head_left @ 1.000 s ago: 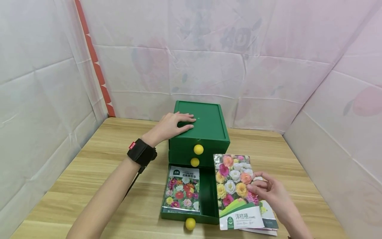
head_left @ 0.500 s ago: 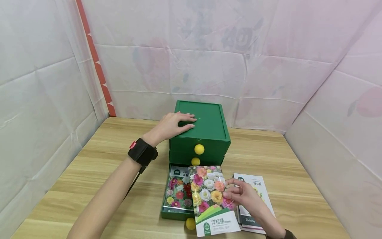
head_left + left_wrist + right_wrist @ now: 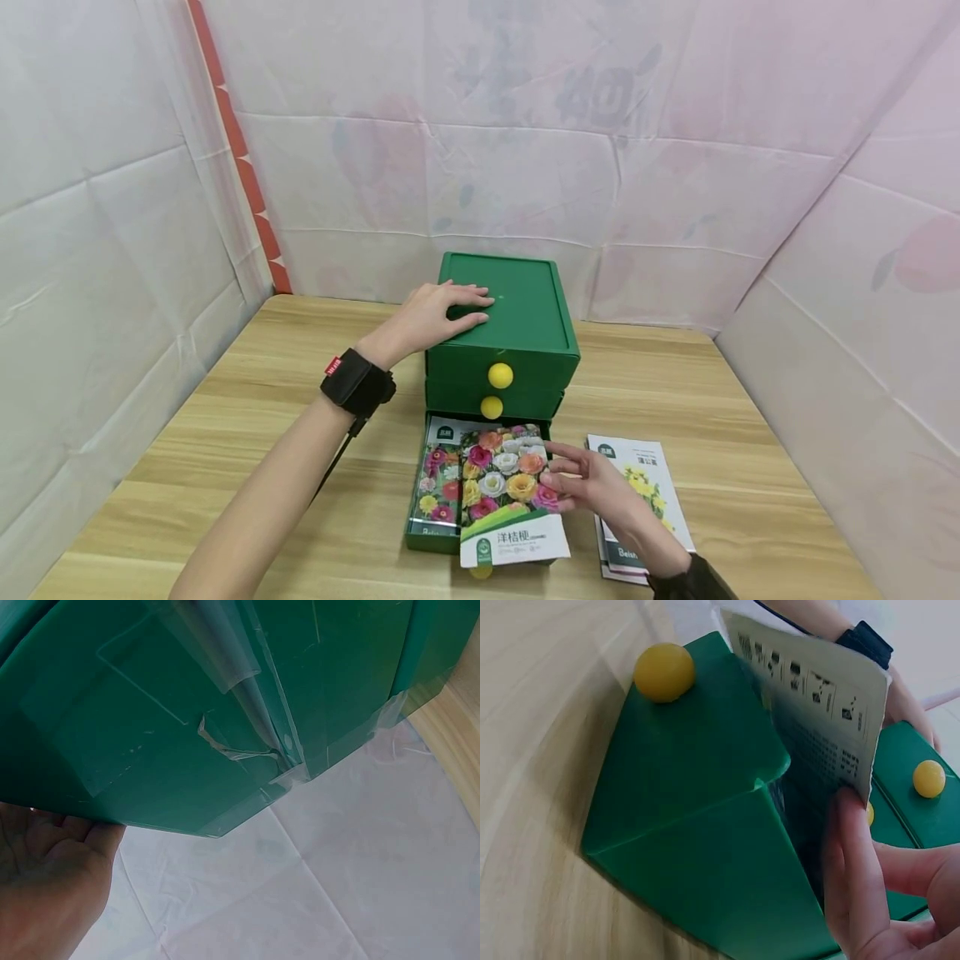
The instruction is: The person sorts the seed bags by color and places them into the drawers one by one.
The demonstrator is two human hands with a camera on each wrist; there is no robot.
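Note:
A green three-drawer box (image 3: pixel 517 321) stands mid-table, its bottom drawer (image 3: pixel 420 533) pulled out. My left hand (image 3: pixel 435 315) lies flat on the box's lid, fingers straight; the left wrist view shows the palm (image 3: pixel 45 892) against the green wall (image 3: pixel 225 712). My right hand (image 3: pixel 581 487) pinches a flower seed packet (image 3: pixel 506 492) by its right edge, holding it over the drawer. Another seed packet (image 3: pixel 435 479) lies inside the drawer, partly covered. In the right wrist view my fingers (image 3: pixel 859 877) grip the packet (image 3: pixel 817 697) above the drawer's front (image 3: pixel 705 847).
More seed packets (image 3: pixel 637 500) lie stacked on the wooden table (image 3: pixel 225 433) right of the drawer. Yellow ball knobs (image 3: pixel 500 376) mark the drawer fronts. White cloth walls (image 3: pixel 105 217) close in the table on three sides.
My right hand has carried the flower packet leftward from the stack at the right to over the pulled-out bottom drawer. The left hand has stayed on the lid.

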